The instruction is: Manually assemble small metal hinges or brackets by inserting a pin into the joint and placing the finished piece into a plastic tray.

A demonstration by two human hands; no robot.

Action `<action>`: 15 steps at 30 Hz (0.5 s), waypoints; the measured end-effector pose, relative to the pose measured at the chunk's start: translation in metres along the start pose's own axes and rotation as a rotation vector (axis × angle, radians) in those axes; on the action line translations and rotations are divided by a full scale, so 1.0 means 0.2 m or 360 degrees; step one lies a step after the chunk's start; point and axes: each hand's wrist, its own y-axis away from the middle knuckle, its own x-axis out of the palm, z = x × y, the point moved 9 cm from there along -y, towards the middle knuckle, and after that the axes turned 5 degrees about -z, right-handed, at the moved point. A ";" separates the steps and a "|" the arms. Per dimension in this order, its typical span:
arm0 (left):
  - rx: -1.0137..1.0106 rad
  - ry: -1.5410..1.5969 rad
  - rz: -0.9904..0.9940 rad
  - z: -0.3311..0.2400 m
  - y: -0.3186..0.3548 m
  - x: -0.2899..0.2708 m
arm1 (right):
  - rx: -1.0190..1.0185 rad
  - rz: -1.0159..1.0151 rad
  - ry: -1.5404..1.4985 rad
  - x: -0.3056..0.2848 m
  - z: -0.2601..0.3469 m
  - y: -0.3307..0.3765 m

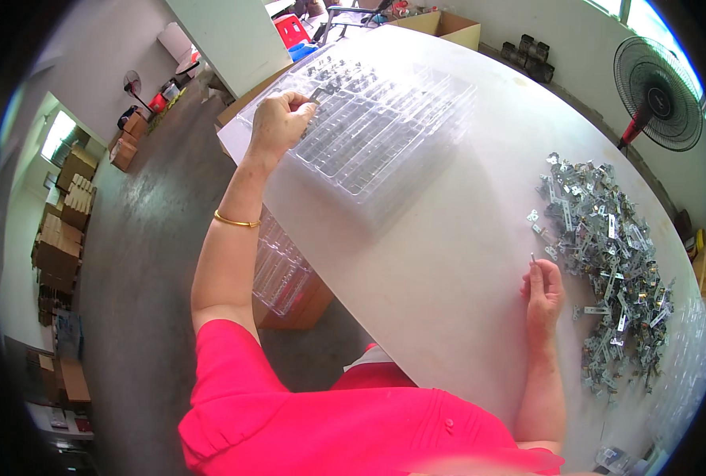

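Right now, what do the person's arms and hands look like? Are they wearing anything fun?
Both the left hand and the right hand are bare, with no gloves. A thin, shiny gold-coloured bangle goes around the left forearm. The left sleeve is short and bright pinkish-red. No bracelet shows on the right forearm.

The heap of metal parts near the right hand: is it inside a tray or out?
Out: the metal parts lie loose on the white table, to the right of the right hand.
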 end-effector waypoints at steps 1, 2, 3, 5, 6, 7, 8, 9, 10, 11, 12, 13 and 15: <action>-0.0065 -0.0021 0.0046 0.03 -0.01 0.01 | -0.0002 0.0007 -0.0004 0.00 0.00 0.00; -0.0066 -0.0020 0.0048 0.05 -0.02 0.02 | -0.0005 0.0014 -0.0008 0.00 0.00 0.00; -0.0058 -0.0077 0.0099 0.07 -0.03 0.05 | -0.0003 0.0011 -0.0006 0.00 0.00 0.00; -0.0049 -0.0133 0.0154 0.11 -0.05 0.08 | 0.0004 0.0017 0.0034 0.01 0.02 0.01; -0.0056 -0.0190 0.0190 0.12 -0.05 0.09 | 0.0006 0.0012 0.0034 0.00 0.01 0.01; -0.0063 -0.0248 0.0226 0.13 -0.06 0.11 | 0.0033 0.0010 0.0023 0.00 0.00 0.01; -0.0060 -0.0246 0.0230 0.13 -0.07 0.12 | 0.0061 0.0008 0.0012 -0.01 -0.01 0.01; 0.0003 -0.0261 0.0222 0.13 -0.07 0.13 | 0.0062 0.0006 0.0008 0.00 -0.01 0.01; 0.0065 -0.0276 0.0214 0.12 -0.08 0.13 | 0.0061 0.0007 0.0004 0.00 0.00 0.01; 0.0068 -0.0279 0.0215 0.12 -0.10 0.13 | 0.0060 0.0008 0.0000 0.01 0.00 0.01; 0.0079 -0.0285 0.0242 0.11 -0.11 0.14 | 0.0060 0.0003 -0.0002 0.00 0.00 0.00; 0.0089 -0.0292 0.0267 0.10 -0.12 0.15 | 0.0060 0.0006 0.0004 0.00 -0.01 0.00; 0.0061 -0.0371 0.0327 0.10 -0.13 0.17 | 0.0061 0.0002 0.0009 -0.01 -0.02 -0.01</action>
